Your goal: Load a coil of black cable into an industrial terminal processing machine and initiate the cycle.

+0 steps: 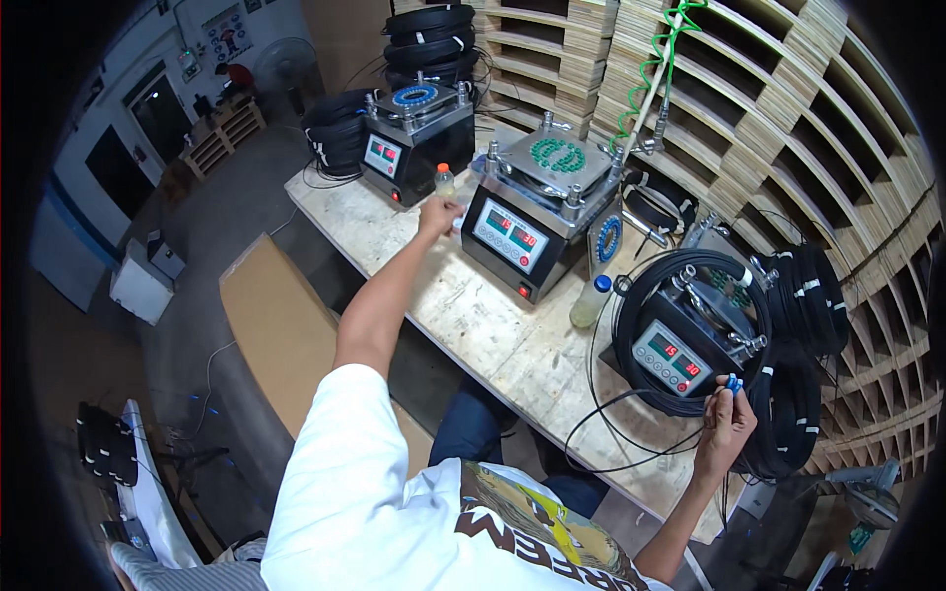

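Observation:
Reaching forward, my left hand is closed between an orange-capped bottle and the middle machine. Something small and whitish shows at its fingertips; I cannot make out what it is. My right hand pinches a small blue connector beside the right-hand machine. A large coil of black cable loops around that machine, its loose strands hanging over the table edge near my right wrist. On top of the middle machine sits a steel plate holding a ring of green pieces.
The wooden table also carries a left machine with a blue ring and a blue-capped bottle. Stacked black cable coils stand behind. Wooden pallets line the far right side. A green coiled hose hangs there.

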Motion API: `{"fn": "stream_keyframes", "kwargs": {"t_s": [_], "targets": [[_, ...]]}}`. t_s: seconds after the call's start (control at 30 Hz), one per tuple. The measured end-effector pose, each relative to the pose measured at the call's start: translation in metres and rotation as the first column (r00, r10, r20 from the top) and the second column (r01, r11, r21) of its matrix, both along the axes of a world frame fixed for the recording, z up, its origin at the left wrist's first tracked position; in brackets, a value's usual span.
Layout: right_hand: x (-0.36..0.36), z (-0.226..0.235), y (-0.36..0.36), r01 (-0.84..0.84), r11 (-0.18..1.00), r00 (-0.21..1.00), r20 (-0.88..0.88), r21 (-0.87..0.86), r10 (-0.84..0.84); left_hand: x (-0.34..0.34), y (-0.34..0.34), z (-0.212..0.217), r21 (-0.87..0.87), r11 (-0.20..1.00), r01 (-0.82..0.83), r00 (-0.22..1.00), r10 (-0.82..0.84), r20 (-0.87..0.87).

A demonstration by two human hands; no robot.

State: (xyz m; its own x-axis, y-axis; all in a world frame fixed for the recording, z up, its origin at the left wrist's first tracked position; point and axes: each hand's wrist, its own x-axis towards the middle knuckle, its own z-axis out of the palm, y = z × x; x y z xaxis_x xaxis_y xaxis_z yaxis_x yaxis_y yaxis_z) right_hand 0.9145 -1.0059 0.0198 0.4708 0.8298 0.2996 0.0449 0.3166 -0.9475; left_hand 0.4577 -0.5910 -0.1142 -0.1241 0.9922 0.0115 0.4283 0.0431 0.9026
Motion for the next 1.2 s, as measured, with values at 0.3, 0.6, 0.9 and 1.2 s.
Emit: {"fn": "stream_keyframes", "kwargs": {"t_s": [0.3, 0.6, 0.9, 1.2], "targets": [[0.012, 0.000, 0.002, -0.016, 1.000, 1.000, 0.014, -0.020, 0.016, -0.014, 0.005, -0.039, -0.064, 0.986, 0.154, 0.926, -0.167, -0.340], [0.010, 0.024, 0.014, 0.046, 0.995, 0.997, 0.071, -0.093, -0.040, -0.091, 0.009, -0.050, 0.280, 0.928, 0.246, 0.812, -0.040, -0.582], [0.041, 0.014, 0.004, 0.041, 0.994, 0.998, -0.051, -0.101, -0.046, 0.054, -0.031, 0.061, 0.373, 0.926, 0.060, 0.723, 0.217, -0.656], [0.040, 0.029, 0.001, 0.000, 1.000, 0.990, -0.140, -0.020, -0.003, 0.188, -0.130, 0.183, 0.751, 0.652, 0.106, 0.992, -0.123, -0.034]]}}
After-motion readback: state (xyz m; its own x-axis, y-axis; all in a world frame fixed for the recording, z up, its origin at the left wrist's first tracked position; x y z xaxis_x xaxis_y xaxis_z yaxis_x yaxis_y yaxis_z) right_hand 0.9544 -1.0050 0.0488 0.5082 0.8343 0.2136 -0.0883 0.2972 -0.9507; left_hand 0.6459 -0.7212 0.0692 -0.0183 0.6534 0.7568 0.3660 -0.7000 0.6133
